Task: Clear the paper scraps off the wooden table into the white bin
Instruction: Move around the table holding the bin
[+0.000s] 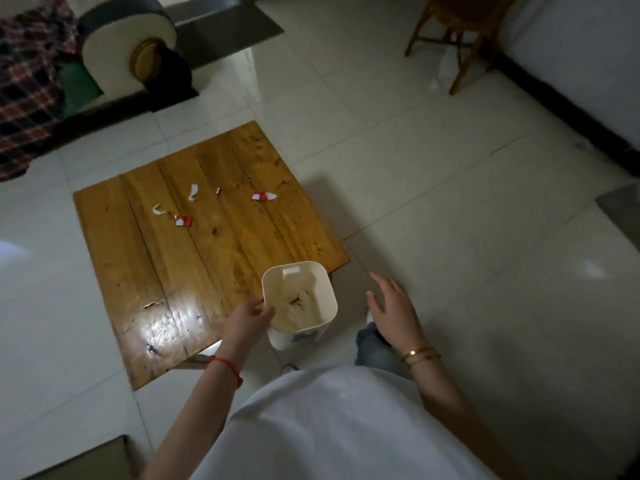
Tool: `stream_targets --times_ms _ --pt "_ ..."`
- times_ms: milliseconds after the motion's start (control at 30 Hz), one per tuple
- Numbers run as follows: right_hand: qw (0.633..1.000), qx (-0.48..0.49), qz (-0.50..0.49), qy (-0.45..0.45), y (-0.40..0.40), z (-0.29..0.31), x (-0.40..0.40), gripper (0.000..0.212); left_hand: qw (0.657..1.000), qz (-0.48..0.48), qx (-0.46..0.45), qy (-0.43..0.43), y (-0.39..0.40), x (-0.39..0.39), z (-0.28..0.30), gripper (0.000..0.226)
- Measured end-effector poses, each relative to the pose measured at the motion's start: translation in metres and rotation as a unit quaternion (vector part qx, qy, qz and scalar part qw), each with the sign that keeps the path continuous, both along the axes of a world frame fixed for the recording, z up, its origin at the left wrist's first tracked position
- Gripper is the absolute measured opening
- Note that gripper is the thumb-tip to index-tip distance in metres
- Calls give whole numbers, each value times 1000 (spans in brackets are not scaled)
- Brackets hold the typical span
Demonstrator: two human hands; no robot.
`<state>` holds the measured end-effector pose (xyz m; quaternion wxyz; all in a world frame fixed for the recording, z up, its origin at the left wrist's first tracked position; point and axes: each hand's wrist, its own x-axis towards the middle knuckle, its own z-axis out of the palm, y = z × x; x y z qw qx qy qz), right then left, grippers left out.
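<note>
Looking at where things stand, I'd say this is maybe partway, with most of the visible work left. The left hand (250,315) has its grip pinched on the rim of the tall white plastic bin with rounded corners (323,287), thumb and fingers curled over the near-left edge. The bin sits right at the near-right corner of the square wooden plank worktop (207,268), overlapping that corner from this angle; I can't tell if it's standing on the floor or being held up. Inside the bin there's some pale crumpled stuff with a bit of red, so it looks like a few bits are already in there, though it's too dim to be sure what they are.

The right hand (394,308) is released, fingers spread and relaxed, holding nothing, hovering over the floor just beside the bin.

Still on the worktop, all in the far half: a curled white paper strip (193,192), a tiny red and white sliver (218,192), a torn red and white scrap (263,196) towards the far-right edge, a small white curl (158,210) towards the left edge, and another red and white piece (183,220) just beside it. So five scraps to go, all well apart from the bin.
</note>
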<state>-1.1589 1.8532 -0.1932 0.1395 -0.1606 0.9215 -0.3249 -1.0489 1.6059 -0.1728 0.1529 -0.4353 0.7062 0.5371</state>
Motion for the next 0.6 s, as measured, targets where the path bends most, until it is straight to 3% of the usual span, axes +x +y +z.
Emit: stream_targets --times_ms 300,600 --pt "999 -13 -36 28 76 11 -126 40 997 -74 -9 20 68 -145 4 35" --pt "998 8 -8 62 168 27 -288 39 999 -12 20 30 151 -289 7 36"
